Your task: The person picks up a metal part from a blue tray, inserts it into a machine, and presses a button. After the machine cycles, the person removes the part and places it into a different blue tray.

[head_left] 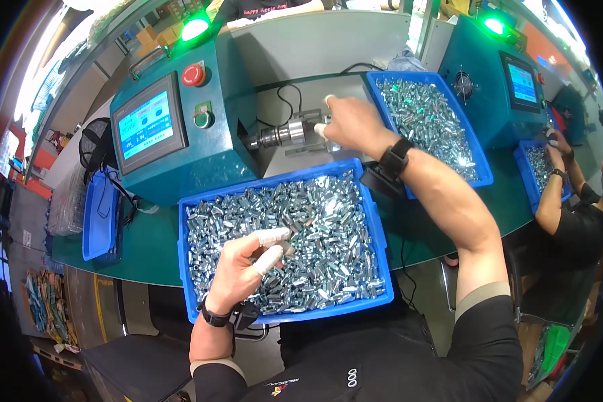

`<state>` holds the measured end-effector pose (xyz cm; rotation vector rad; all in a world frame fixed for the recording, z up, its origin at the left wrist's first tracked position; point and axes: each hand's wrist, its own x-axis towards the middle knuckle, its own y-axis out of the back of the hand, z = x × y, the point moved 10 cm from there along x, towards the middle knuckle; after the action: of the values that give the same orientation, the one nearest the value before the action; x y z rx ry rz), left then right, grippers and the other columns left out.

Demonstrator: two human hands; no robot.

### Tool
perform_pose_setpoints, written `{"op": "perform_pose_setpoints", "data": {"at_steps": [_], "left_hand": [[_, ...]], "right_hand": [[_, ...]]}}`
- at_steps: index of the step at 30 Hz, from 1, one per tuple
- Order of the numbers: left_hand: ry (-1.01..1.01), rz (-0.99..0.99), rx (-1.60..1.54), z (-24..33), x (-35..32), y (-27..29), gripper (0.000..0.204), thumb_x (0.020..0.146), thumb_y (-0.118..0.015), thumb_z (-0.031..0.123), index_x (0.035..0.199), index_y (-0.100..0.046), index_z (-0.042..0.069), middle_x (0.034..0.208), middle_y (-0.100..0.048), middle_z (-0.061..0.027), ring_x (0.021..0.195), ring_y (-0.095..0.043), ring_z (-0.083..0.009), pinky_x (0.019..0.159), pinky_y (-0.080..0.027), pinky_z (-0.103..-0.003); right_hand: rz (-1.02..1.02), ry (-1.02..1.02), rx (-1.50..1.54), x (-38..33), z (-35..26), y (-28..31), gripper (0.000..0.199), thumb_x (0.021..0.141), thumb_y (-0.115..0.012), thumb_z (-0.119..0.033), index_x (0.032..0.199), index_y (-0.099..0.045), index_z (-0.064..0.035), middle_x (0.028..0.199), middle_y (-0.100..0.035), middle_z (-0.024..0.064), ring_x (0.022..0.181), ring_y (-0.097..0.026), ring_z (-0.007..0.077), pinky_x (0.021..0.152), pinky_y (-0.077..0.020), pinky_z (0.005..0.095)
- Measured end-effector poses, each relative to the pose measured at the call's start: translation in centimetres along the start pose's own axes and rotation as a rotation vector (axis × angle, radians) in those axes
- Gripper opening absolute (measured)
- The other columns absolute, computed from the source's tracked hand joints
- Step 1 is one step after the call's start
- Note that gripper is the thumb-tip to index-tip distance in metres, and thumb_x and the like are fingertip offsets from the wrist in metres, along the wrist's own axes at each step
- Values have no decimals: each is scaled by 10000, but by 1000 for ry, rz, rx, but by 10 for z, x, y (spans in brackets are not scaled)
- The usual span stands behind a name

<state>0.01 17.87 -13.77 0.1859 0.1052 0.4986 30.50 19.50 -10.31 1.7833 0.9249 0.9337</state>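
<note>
Feeding small metal parts to a chuck, one hand at each station.

Left hand [248, 268] rests in the near blue bin [375, 228], taped fingers [269, 261] pinched on one silver part [287, 249]. Right hand [352, 124] sits at the chuck [281, 136], fingers curled; contents cannot be told. Risk, as judged: fingertip nipped at the chuck. Green bench [141, 248], blue machine [201, 134], second bin [476, 144], a co-worker at right.
</note>
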Motion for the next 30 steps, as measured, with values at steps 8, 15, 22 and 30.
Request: {"op": "perform_pose_setpoints", "data": {"at_steps": [8,15,22,30], "left_hand": [[-22,23,-18,3,0,1,294,1001,-635,55,1283,-688,-6,1028,-775,-108,794,-702,-127,733,-578,-269],[-145,11,85,22,-4,6,292,975,-699,73,1250,-704,-24,1007,-775,-94,831,-722,-124,752,-571,-265],[-165,-39,170,18,-3,-2,298,986,-647,49,1274,-696,-7,1001,-776,-98,771,-712,-129,709,-573,-274],[-51,36,40,3,7,4,305,989,-688,95,1277,-695,-6,982,-775,-82,781,-680,-88,717,-545,-255]], "right_hand": [[61,74,-7,-5,0,24,532,905,-711,-389,1266,-656,-2,959,-741,227,939,-700,443,843,-551,512],[33,-194,-215,-57,144,61,565,927,-719,-398,1327,-651,-4,1216,-698,266,1108,-687,407,961,-529,462],[-162,201,279,-104,47,22,295,947,-701,-73,1240,-706,-42,1091,-708,156,989,-681,232,858,-538,323],[-348,808,88,-128,-94,-43,159,917,-689,-78,1074,-705,-63,948,-614,108,867,-654,332,755,-537,416]]}}
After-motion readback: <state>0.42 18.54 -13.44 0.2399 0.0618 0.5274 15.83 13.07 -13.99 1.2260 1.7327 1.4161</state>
